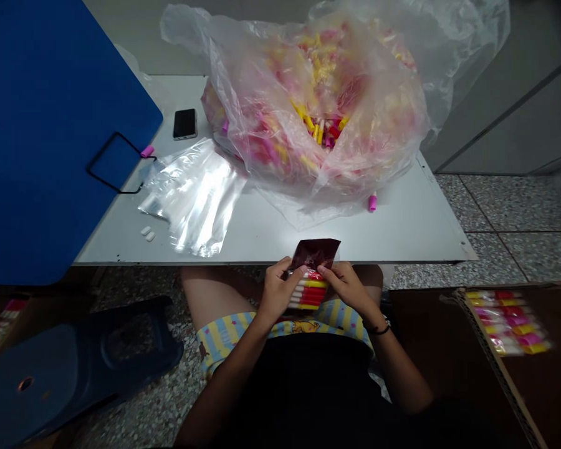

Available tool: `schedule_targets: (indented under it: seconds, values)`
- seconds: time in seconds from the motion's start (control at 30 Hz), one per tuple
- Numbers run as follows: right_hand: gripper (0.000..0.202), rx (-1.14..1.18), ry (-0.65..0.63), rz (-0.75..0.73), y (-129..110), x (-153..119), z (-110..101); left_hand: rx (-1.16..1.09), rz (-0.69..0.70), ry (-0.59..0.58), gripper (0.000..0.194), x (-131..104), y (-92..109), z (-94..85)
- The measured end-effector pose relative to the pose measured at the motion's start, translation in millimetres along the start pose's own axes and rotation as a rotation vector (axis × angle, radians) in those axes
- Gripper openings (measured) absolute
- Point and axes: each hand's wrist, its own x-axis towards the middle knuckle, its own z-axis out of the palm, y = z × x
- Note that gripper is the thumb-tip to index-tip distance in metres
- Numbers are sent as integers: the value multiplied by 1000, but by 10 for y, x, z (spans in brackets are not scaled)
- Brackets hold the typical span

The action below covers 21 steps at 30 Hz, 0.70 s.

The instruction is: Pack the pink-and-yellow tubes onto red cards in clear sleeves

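In front of my lap, at the table's near edge, both hands hold a small clear packet (310,294) of short red, yellow and white tubes lying side by side. The packet's upper part is a dark brown flap (316,252). My left hand (279,288) grips the packet's left side, its thumb pressed on the front below the flap. At the right side, my right hand (346,285) pinches it the same way, thumb on the front. The fingers behind the packet are hidden. Whether the tubes are pens or something else I cannot tell.
A large translucent bag (271,125) of similar tubes stands on the white table (262,240). Flat clear bags (201,199), a black device (185,124) and a pink cap (373,202) lie nearby. Right, a cardboard box (490,355) holds a filled packet (512,321). Left are a blue board (51,125) and stool (88,368).
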Motion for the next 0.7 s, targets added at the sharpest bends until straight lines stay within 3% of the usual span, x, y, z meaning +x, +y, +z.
schedule_targets:
  seconds: [0.1,0.2,0.37,0.53,0.7]
  values:
    - [52,48,66,26,12,-14,25,-46,-61,-46,30,4,-38,-5]
    - [47,83,111,21,24,-26,59,-12,-4,-77,27,17,-51,-27]
    - [33,217,178,29,10,-16,106,79,99,-17,27,11,23,0]
    - [25,252,43,14,-8,0,80,74,137,44,30,0,84,39]
    - [30,270,49,79,-10,-26,91,37,50,-15,24,6,-13,13]
